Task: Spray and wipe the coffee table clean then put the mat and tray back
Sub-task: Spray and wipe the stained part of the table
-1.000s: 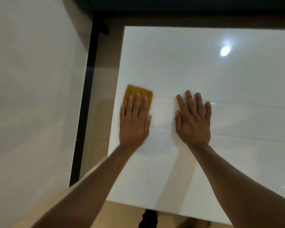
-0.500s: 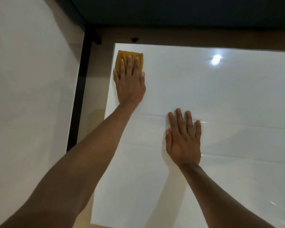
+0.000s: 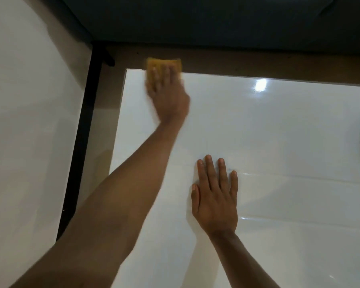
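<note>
At the far left corner of the white coffee table (image 3: 279,132), a yellow cloth (image 3: 164,64) lies half over the far edge, its upper part past the tabletop. The left hand (image 3: 168,96) presses flat on the cloth with fingers straight; the hand is motion-blurred. The right hand (image 3: 215,196) rests palm down on the glossy top, nearer the person and well apart from the cloth, fingers straight and close together. A bright light reflection (image 3: 260,85) shows near the far edge. Beside the table on the left stands a black frame (image 3: 81,142) bordering another white surface (image 3: 25,121), with brownish floor (image 3: 104,113) between. A dark sofa (image 3: 216,21) runs beyond the far edge.
</note>
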